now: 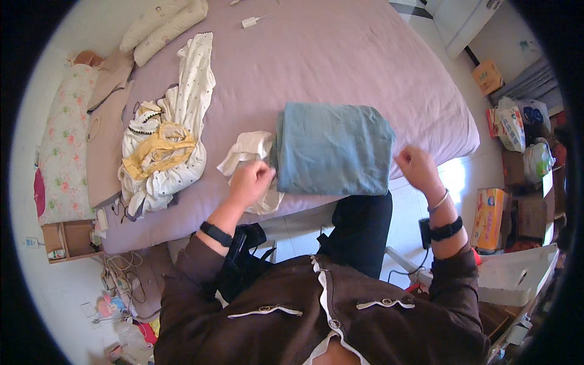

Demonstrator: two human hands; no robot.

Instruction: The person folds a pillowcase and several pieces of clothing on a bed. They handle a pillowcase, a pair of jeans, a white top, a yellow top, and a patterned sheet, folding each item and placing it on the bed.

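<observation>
A folded blue-grey cloth (pixel 333 148) lies near the front edge of the bed. My left hand (pixel 250 181) rests at its left edge, fingers curled on a crumpled white cloth (pixel 247 150) beside it. My right hand (pixel 416 166) hovers just off the folded cloth's right edge, fingers loosely curled, with nothing visibly in it. Both wrists wear dark bands; the right also has a thin bangle.
The bed has a mauve sheet (pixel 340 61). A heap of white dotted and yellow garments (pixel 163 152) lies to the left, with beige clothes (pixel 106 128) and a floral pillow (pixel 61 146) beyond. A white charger (pixel 249 22) sits at the back. Boxes and bags (pixel 511 158) crowd the right floor.
</observation>
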